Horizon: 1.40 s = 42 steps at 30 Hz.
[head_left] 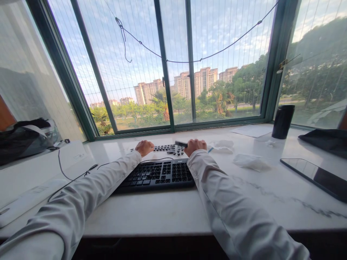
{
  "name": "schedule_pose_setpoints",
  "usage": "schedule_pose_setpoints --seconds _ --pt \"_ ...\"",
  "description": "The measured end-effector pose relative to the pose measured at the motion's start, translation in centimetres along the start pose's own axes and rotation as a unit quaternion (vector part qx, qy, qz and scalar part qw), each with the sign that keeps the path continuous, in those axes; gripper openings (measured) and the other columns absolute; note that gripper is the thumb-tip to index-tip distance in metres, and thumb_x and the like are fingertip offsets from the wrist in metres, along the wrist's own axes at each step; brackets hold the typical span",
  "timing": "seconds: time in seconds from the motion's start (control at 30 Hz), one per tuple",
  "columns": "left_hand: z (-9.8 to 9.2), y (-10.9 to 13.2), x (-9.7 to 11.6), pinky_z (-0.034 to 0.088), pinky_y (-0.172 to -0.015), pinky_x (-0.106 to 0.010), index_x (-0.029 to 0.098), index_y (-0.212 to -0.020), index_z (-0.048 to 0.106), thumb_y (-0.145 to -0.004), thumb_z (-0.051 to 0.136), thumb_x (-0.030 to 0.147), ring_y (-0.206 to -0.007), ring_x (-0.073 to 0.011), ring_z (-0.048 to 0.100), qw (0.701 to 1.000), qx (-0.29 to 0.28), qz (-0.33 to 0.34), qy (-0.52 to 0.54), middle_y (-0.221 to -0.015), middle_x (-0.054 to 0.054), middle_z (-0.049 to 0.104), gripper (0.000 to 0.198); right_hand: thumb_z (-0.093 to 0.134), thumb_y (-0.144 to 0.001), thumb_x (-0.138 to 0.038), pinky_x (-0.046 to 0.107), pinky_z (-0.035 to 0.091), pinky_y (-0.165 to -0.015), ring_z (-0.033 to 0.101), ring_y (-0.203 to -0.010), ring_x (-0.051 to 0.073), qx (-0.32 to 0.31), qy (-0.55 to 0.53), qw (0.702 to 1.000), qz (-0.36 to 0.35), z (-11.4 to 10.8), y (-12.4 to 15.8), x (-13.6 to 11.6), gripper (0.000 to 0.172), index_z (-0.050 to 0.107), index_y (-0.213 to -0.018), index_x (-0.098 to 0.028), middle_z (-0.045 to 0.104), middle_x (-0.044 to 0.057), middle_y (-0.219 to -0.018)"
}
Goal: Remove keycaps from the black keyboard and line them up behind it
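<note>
A black keyboard [162, 173] lies on the white countertop between my forearms, and my sleeves cover parts of both its ends. Beyond it are rows of loose black keycaps [165, 148] on the counter. My left hand [145, 148] is closed at the left end of these keycaps; whatever its fingers hold, if anything, is hidden. My right hand [195, 145] is closed around a small dark oblong object [181, 143], which points left above the right end of the keycaps. Its exact kind is not clear.
Crumpled white tissues [251, 161] lie right of my right hand. Farther right are a dark phone or tablet [316, 175], a black cylinder [283, 121] and a black cloth-like item [325, 141]. A power strip [32, 200], cables and a black bag [24, 139] are on the left.
</note>
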<state>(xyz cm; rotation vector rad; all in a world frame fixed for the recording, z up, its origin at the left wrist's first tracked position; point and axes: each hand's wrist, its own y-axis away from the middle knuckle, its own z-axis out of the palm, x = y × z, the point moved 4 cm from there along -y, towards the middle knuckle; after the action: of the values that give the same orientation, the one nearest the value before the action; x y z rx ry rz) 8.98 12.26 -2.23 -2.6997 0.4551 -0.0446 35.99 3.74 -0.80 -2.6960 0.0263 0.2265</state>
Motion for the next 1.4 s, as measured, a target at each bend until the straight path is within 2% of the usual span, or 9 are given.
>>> schedule_pose_setpoints --seconds 0.1,0.3,0.4,0.5,0.7,0.9,1.07,1.23,1.4 --pt "-1.5 0.3 2.7 0.043 -0.079 -0.031 0.026 -0.090 0.073 -0.078 0.057 0.042 -0.089 -0.0239 0.063 0.998 0.044 0.036 -0.002 -0.093 -0.004 0.071 0.026 0.051 -0.076 -0.032 0.040 0.029 -0.086 0.060 -0.086 0.024 0.000 0.003 1.000 0.023 0.0 -0.2 0.7 0.026 0.068 -0.085 -0.014 0.066 0.014 -0.089" --pt "-2.6 1.0 9.7 0.041 -0.076 -0.030 0.029 -0.091 0.073 -0.083 0.051 0.047 -0.089 -0.0233 0.062 0.984 0.030 0.166 0.064 -0.095 -0.003 0.071 0.029 0.052 -0.074 -0.034 0.041 0.027 -0.087 0.060 -0.088 0.025 -0.013 0.014 0.998 0.054 -0.1 -0.3 1.7 0.029 0.067 -0.089 -0.014 0.066 0.014 -0.091" --pt "-2.5 0.8 11.9 0.040 -0.075 -0.030 0.026 -0.089 0.073 -0.084 0.049 0.045 -0.087 -0.0239 0.062 0.980 0.018 0.188 0.061 -0.095 -0.006 0.069 0.031 0.052 -0.074 -0.034 0.041 0.026 -0.087 0.060 -0.087 0.025 -0.011 0.017 0.998 0.065 -0.1 -0.4 2.1 0.028 0.067 -0.087 -0.014 0.066 0.014 -0.090" --pt "-2.1 0.2 13.1 0.041 -0.073 -0.031 0.024 -0.092 0.071 -0.085 0.047 0.042 -0.082 -0.0216 0.061 0.981 -0.005 0.194 0.016 -0.101 -0.007 0.063 0.032 0.052 -0.074 -0.033 0.042 0.026 -0.087 0.060 -0.085 0.025 -0.010 0.022 0.997 0.071 0.0 -0.6 2.4 0.027 0.067 -0.085 -0.014 0.066 0.014 -0.089" --pt "-0.6 -1.2 13.6 0.043 -0.071 -0.030 0.029 -0.112 0.062 -0.087 0.040 0.029 -0.079 -0.0182 0.059 0.975 -0.043 0.193 -0.097 -0.109 -0.006 0.052 0.033 0.054 -0.074 -0.033 0.042 0.025 -0.089 0.060 -0.087 0.025 -0.017 0.022 0.997 0.078 0.1 -0.7 2.5 0.026 0.066 -0.089 -0.015 0.066 0.014 -0.092" --pt "0.9 -2.3 12.8 0.044 -0.071 -0.031 0.035 -0.124 0.053 -0.084 0.041 0.023 -0.078 -0.0179 0.059 0.975 -0.086 0.180 -0.102 -0.110 -0.007 0.050 0.043 0.053 -0.075 -0.032 0.042 0.024 -0.089 0.060 -0.086 0.024 -0.020 0.021 0.997 0.068 0.0 -0.7 2.4 0.024 0.066 -0.087 -0.015 0.066 0.013 -0.089" --pt "1.3 -2.8 12.2 0.044 -0.069 -0.030 0.041 -0.125 0.050 -0.081 0.041 0.016 -0.075 -0.0165 0.059 0.967 -0.110 0.205 -0.108 -0.113 -0.005 0.049 0.051 0.053 -0.075 -0.037 0.041 0.024 -0.090 0.060 -0.087 0.025 -0.021 0.021 0.998 0.058 -0.1 -0.7 2.2 0.029 0.066 -0.087 -0.014 0.066 0.013 -0.088" --pt "1.4 -2.8 11.5 0.043 -0.065 -0.028 0.042 -0.128 0.046 -0.080 0.040 0.011 -0.072 -0.0149 0.058 0.963 -0.107 0.221 -0.109 -0.113 -0.004 0.049 0.058 0.053 -0.075 -0.036 0.041 0.024 -0.089 0.060 -0.087 0.025 -0.026 0.021 0.998 0.058 -0.2 -0.6 2.1 0.028 0.067 -0.087 -0.015 0.066 0.013 -0.089" --pt "1.0 -2.3 11.2 0.042 -0.063 -0.026 0.040 -0.129 0.045 -0.083 0.039 0.012 -0.070 -0.0130 0.058 0.967 -0.058 0.225 -0.103 -0.114 -0.004 0.050 0.055 0.052 -0.075 -0.034 0.041 0.025 -0.089 0.060 -0.086 0.024 -0.025 0.021 0.998 0.055 -0.2 -0.6 2.1 0.027 0.067 -0.087 -0.015 0.066 0.013 -0.089"
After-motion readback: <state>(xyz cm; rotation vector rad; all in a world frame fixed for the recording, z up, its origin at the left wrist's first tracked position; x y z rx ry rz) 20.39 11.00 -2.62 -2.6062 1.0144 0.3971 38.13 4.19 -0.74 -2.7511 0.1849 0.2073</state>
